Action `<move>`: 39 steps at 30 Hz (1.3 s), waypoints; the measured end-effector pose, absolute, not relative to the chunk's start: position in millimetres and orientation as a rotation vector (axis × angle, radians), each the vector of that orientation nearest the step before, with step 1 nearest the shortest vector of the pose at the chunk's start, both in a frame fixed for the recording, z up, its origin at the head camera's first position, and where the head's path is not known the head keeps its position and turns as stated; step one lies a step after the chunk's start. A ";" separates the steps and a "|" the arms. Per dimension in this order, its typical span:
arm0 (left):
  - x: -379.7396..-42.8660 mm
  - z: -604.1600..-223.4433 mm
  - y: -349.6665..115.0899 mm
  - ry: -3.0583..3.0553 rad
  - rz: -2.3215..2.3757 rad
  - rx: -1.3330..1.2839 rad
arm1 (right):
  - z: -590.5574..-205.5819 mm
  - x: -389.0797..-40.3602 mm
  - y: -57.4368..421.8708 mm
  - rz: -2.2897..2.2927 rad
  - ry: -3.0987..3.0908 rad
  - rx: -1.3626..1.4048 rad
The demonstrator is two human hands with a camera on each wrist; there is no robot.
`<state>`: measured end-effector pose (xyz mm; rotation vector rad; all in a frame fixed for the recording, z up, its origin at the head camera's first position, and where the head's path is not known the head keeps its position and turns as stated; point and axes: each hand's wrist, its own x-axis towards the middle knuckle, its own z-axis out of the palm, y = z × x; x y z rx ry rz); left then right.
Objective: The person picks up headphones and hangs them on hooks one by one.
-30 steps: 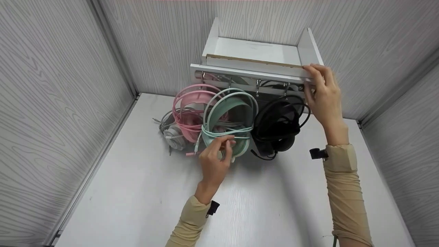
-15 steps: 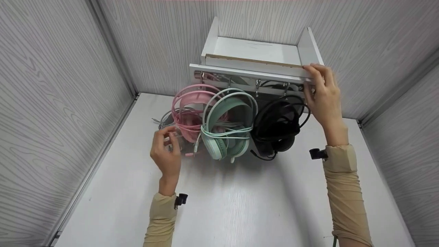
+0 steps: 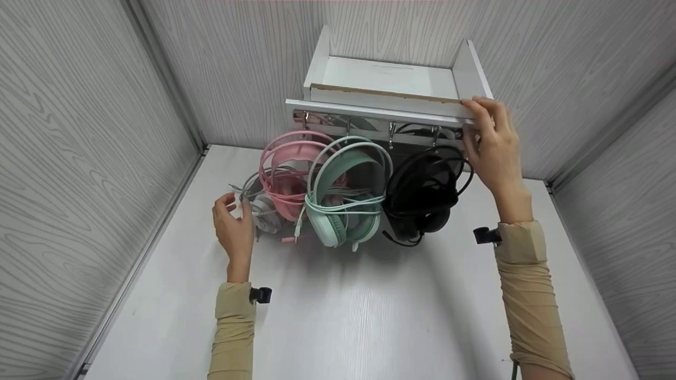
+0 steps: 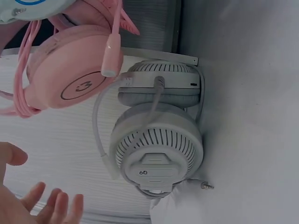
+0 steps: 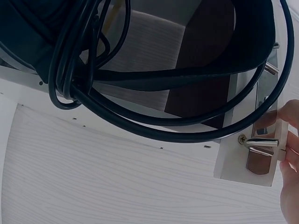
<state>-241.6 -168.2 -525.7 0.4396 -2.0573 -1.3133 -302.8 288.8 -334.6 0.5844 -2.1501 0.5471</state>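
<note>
My left hand [image 3: 235, 227] hovers by the left side of a grey headset [image 3: 269, 214], thumb and fingers parted. In the left wrist view, that hand [image 4: 35, 205] has spread fingers and stands apart from the grey headset's ear cups [image 4: 156, 154]. A pink headset [image 3: 288, 206], a mint headset [image 3: 331, 228] and a black headset [image 3: 422, 198] hang from a white shelf's hook rail [image 3: 369, 110], cables wound round them. My right hand [image 3: 496, 150] grips the rail's right end, fingers over the top and thumb below; the right wrist view shows it beside a metal hook [image 5: 261, 142].
The white shelf [image 3: 391, 76] has upright sides and stands against the back wall. Wood-grain panels [image 3: 68, 158] enclose the white table [image 3: 359, 316] at left, right and back. Cable plugs [image 3: 299, 232] dangle below the headsets.
My left hand has moved left from the front of the mint headset, past the pink one, to the grey headset's outer side. The right hand keeps its grip on the rail.
</note>
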 end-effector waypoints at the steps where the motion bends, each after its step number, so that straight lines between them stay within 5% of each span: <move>1: -244.5 -528.6 -169.5 -2.083 -1.342 0.480 | -334.6 -303.0 288.6 0.548 -2.150 0.584; 12: -269.0 -567.4 -172.2 -2.296 -1.637 0.806 | -337.6 -303.3 288.7 0.546 -2.149 0.586; 39: -283.0 -564.0 -176.3 -2.152 -2.144 0.805 | -337.9 -306.1 289.5 0.535 -2.118 0.588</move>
